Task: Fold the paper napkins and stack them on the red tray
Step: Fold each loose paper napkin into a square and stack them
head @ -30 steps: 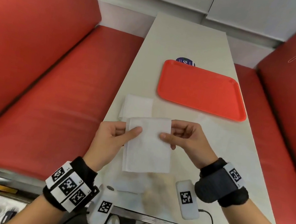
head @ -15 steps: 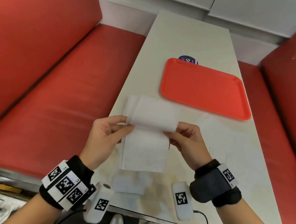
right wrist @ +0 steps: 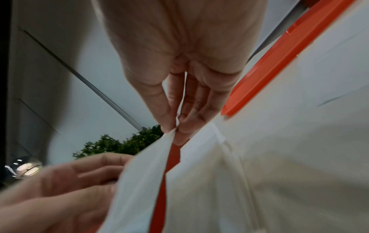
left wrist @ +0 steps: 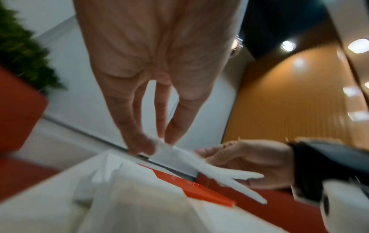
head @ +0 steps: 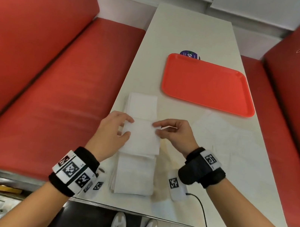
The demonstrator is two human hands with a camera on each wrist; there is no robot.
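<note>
I hold a white paper napkin (head: 142, 138) low over the table, between two piles. My left hand (head: 130, 127) pinches its far left corner and my right hand (head: 155, 128) pinches its far right corner. In the left wrist view my left fingertips (left wrist: 143, 146) nip the napkin (left wrist: 201, 164), whose layers splay apart near my right hand (left wrist: 249, 160). The right wrist view has thumb and finger of my right hand (right wrist: 175, 126) closed on the napkin's (right wrist: 139, 173) corner. The red tray (head: 208, 85) lies empty farther off to the right.
A pile of white napkins (head: 133, 175) lies at the near table edge, and a smaller pile (head: 142, 106) lies just beyond my hands. A purple round sticker (head: 190, 54) peeks out behind the tray. Red benches (head: 60, 89) flank the narrow table.
Both hands have brought the napkin down from in front of me to just above the table, over the near pile. It now lies flatter, still held at its far corners.
</note>
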